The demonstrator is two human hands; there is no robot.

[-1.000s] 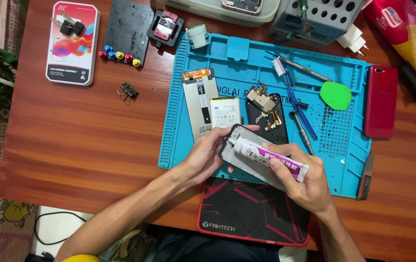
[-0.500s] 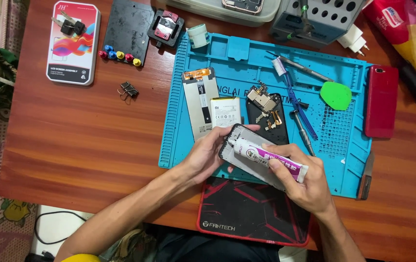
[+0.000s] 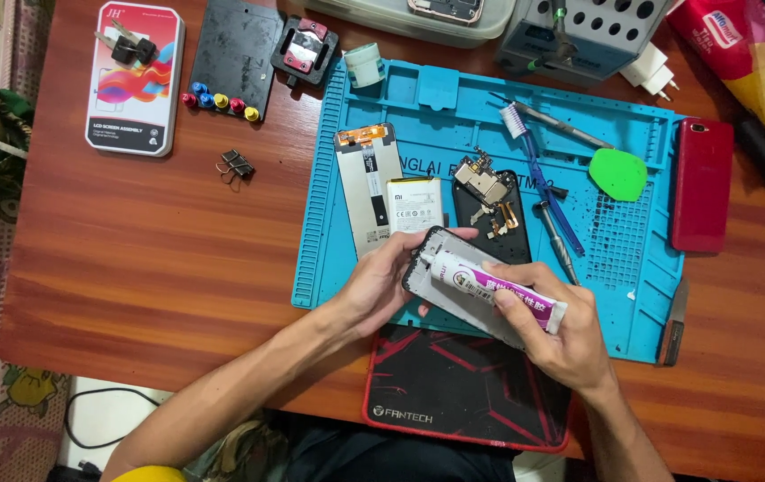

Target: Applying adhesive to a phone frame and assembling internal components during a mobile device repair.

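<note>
Almost nothing has moved since the earlier frames: both hands sit in the same spot over the near edge of the blue repair mat (image 3: pixel 641 295), and the tube has kept its slant, so the work reads as a slow, steady pass along the frame and not a fresh grab.

Right hand (image 3: pixel 561 335) is closed around a white and purple glue tube (image 3: pixel 498 290), thumb on top, nozzle end pointing up-left and resting on or just over the phone frame (image 3: pixel 440 295). Left hand (image 3: pixel 382 286) is clamped on that frame's left edge, fingers curled under and thumb over its top corner, holding it tilted above the mat. Both forearms come in from the bottom, converging.

Just beyond the frame lie a phone battery (image 3: pixel 414 204), a display panel (image 3: pixel 369 187) and an opened phone body with its board exposed (image 3: pixel 488 210). Farther out are a blue brush (image 3: pixel 539 178), a green pick (image 3: pixel 618 174) and a red phone (image 3: pixel 702 185). A black and red pad (image 3: pixel 467 393) lies under the wrists on the wooden desk (image 3: pixel 150 259).
</note>
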